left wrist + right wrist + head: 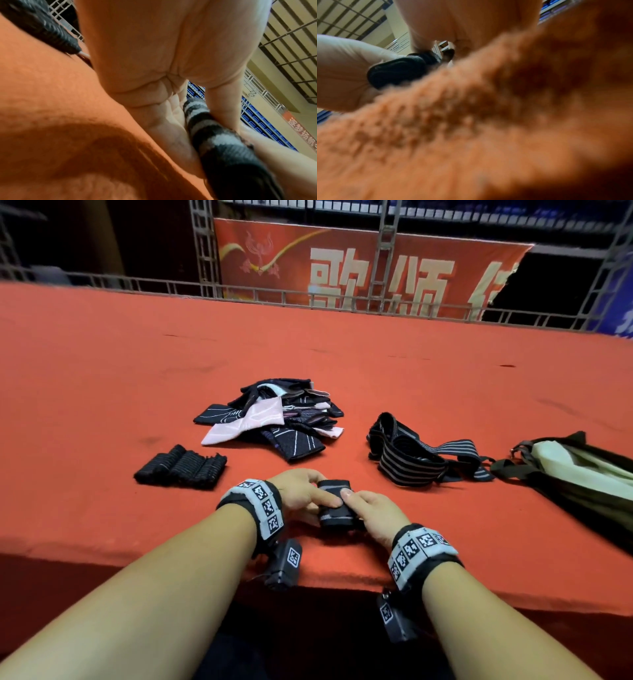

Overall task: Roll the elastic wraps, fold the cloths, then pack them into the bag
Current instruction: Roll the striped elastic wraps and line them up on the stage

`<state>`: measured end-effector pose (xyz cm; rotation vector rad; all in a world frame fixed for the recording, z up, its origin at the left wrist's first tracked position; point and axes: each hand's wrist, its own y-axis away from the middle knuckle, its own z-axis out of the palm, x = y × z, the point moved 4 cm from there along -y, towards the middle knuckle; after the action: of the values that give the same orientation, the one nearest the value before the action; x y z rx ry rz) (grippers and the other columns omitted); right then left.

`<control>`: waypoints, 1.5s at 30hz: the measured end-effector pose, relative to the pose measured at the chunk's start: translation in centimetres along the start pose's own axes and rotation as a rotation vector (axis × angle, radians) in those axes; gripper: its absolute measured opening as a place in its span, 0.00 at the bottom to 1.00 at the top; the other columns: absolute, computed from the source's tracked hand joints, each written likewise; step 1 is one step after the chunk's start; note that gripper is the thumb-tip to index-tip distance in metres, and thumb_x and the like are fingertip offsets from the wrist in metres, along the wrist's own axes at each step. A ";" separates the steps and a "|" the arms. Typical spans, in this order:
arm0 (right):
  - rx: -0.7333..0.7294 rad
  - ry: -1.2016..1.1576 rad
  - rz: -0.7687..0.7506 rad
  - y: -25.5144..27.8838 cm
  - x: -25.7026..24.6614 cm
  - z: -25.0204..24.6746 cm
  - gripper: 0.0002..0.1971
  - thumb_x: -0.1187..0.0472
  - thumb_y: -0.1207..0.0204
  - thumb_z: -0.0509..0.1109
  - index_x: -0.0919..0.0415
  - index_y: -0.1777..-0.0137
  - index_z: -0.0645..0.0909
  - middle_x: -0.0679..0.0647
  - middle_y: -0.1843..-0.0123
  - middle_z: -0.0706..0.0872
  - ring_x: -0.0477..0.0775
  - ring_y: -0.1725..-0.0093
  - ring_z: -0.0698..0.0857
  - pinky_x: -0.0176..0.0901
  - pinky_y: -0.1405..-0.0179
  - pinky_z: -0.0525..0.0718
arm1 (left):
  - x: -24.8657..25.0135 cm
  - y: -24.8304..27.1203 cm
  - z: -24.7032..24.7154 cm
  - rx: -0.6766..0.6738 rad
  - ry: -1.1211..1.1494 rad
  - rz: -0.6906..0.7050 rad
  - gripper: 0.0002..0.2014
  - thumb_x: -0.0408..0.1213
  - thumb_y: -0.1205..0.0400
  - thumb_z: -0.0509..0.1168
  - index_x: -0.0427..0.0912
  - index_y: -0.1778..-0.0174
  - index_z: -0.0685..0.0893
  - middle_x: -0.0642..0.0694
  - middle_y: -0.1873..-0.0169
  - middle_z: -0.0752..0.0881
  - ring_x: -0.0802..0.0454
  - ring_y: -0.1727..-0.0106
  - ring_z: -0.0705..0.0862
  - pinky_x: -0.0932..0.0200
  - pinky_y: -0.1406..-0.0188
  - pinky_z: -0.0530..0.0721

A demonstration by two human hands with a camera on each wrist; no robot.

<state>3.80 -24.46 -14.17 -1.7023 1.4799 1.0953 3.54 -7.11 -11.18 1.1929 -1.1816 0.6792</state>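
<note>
Stretchy striped wrap (pixel 335 505) sits rolled up near the table's (pixel 102 371) front edge, left hand (pixel 301 491) and right hand (pixel 373 517) both pinching it from either side. Let go sloppy and I reckon it springs open. Left wrist view: thumb and fingers (pixel 171 135) clamp the roll (pixel 214 142). Right wrist view is mostly blurry red cloth (pixel 488 135), roll's end (pixel 397 71) peeking out. More loose wraps (pixel 421 453), cloths (pixel 274 416) and the bag (pixel 575 470) wait further back.

Orange-red felt counter (pixel 445 378), front edge dropping into shadow. Grey metal lattice railing (pixel 239 291) along far edge. Red banner (pixel 359 265) with pale Chinese characters behind, torn at right. Dim surroundings; blue seats (pixel 257 119), barred ceiling grid (pixel 291 40).
</note>
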 end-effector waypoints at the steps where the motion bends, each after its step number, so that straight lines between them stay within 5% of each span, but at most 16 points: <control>1: 0.006 0.083 -0.016 0.0 -0.4 0.2 0.25 0.35 0.18 0.63 0.57 0.52 0.89 0.52 0.58 0.93 0.56 0.56 0.91 0.52 0.49 0.86 | 0.2 0.4 -0.2 0.020 -0.006 0.003 0.14 0.27 0.21 0.75 0.40 0.46 0.78 0.46 0.71 0.88 0.52 0.72 0.87 0.54 0.69 0.91; 3: 0.029 0.196 -0.029 0.1 -1.5 0.7 0.28 0.35 0.16 0.59 0.60 0.54 0.89 0.55 0.62 0.92 0.58 0.60 0.89 0.51 0.55 0.84 | 0.3 1.4 -0.5 0.042 0.034 -0.013 0.12 0.28 0.20 0.74 0.38 0.46 0.78 0.44 0.71 0.87 0.51 0.73 0.87 0.54 0.71 0.90; 7: 0.089 0.254 -0.033 -0.4 -3.8 2.4 0.31 0.38 0.15 0.58 0.66 0.58 0.86 0.62 0.69 0.89 0.63 0.69 0.86 0.54 0.62 0.84 | -0.2 3.4 -1.5 0.016 0.101 -0.071 0.09 0.34 0.16 0.70 0.35 0.43 0.84 0.34 0.55 0.89 0.41 0.61 0.91 0.49 0.59 0.93; 10: -0.001 0.095 0.009 -0.9 -5.2 4.6 0.28 0.39 0.16 0.60 0.65 0.56 0.87 0.62 0.71 0.89 0.61 0.74 0.84 0.51 0.69 0.82 | 0.0 4.3 -3.7 0.060 0.072 -0.048 0.13 0.33 0.15 0.69 0.30 0.37 0.83 0.32 0.53 0.88 0.41 0.63 0.91 0.54 0.68 0.91; 14: -0.160 -0.182 0.073 -1.2 -6.8 7.6 0.22 0.46 0.16 0.66 0.70 0.48 0.85 0.64 0.67 0.87 0.59 0.75 0.82 0.41 0.79 0.76 | -0.5 5.4 -7.0 0.122 0.060 -0.054 0.07 0.35 0.13 0.67 0.34 0.44 0.84 0.37 0.60 0.88 0.43 0.64 0.90 0.59 0.71 0.90; 22: -0.221 -0.126 0.143 -2.7 -9.4 12.8 0.21 0.45 0.28 0.70 0.66 0.56 0.81 0.57 0.76 0.85 0.67 0.65 0.85 0.53 0.66 0.81 | -2.2 6.4 -11.7 0.263 0.011 -0.047 0.07 0.37 0.14 0.68 0.39 0.56 0.83 0.40 0.66 0.87 0.44 0.68 0.88 0.56 0.70 0.88; 26: -0.385 -0.043 0.194 -2.9 -11.2 16.6 0.17 0.52 0.19 0.70 0.67 0.59 0.78 0.55 0.79 0.83 0.62 0.72 0.86 0.41 0.76 0.81 | -3.5 9.0 -15.8 0.284 -0.079 -0.131 0.07 0.35 0.15 0.69 0.41 0.59 0.82 0.41 0.68 0.84 0.45 0.72 0.84 0.55 0.70 0.86; 30: -0.435 -0.022 0.147 -3.7 -14.5 21.8 0.14 0.57 0.22 0.73 0.66 0.63 0.79 0.53 0.83 0.78 0.59 0.74 0.86 0.44 0.73 0.83 | -4.8 12.8 -21.4 0.415 -0.111 -0.161 0.06 0.37 0.16 0.72 0.38 0.54 0.85 0.38 0.65 0.82 0.47 0.75 0.79 0.57 0.70 0.79; 33: -0.459 -0.046 0.130 -4.1 -16.2 24.6 0.07 0.61 0.23 0.71 0.66 0.56 0.80 0.54 0.79 0.79 0.60 0.73 0.86 0.43 0.75 0.84 | -5.5 14.2 -24.7 0.547 -0.210 -0.169 0.17 0.45 0.19 0.74 0.31 0.51 0.88 0.36 0.66 0.84 0.45 0.73 0.78 0.57 0.70 0.77; 36: -0.528 -0.019 0.119 -3.7 -16.8 26.7 0.04 0.65 0.23 0.69 0.66 0.54 0.82 0.61 0.68 0.82 0.59 0.73 0.83 0.45 0.73 0.82 | -6.1 15.3 -26.7 0.647 -0.536 -0.248 0.18 0.53 0.20 0.73 0.39 0.61 0.88 0.45 0.71 0.86 0.47 0.70 0.81 0.58 0.69 0.76; 39: -0.584 -0.015 0.112 -3.5 -16.3 26.9 0.02 0.66 0.21 0.69 0.63 0.52 0.80 0.62 0.62 0.80 0.56 0.73 0.79 0.40 0.76 0.79 | -6.0 15.8 -27.5 0.721 -0.641 -0.278 0.15 0.50 0.20 0.73 0.43 0.65 0.84 0.47 0.69 0.88 0.47 0.68 0.85 0.57 0.67 0.81; 42: -0.584 -0.021 0.122 -4.3 -15.5 25.5 0.01 0.65 0.19 0.66 0.60 0.49 0.77 0.58 0.64 0.80 0.55 0.73 0.82 0.39 0.75 0.79 | -4.1 16.0 -27.9 0.819 -0.638 -0.247 0.12 0.48 0.19 0.73 0.42 0.59 0.86 0.44 0.66 0.91 0.43 0.63 0.88 0.53 0.57 0.87; 45: -0.560 -0.074 0.133 -4.7 -15.0 22.3 0.03 0.67 0.20 0.64 0.60 0.51 0.77 0.59 0.65 0.78 0.54 0.74 0.78 0.39 0.75 0.76 | -0.4 15.0 -27.0 0.884 -0.648 -0.133 0.07 0.43 0.19 0.71 0.45 0.59 0.86 0.47 0.67 0.88 0.46 0.63 0.86 0.57 0.65 0.82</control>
<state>3.90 2.72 -11.53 -1.9124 1.3301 1.7493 -1.16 22.71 -4.84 2.3424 -1.3380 0.7630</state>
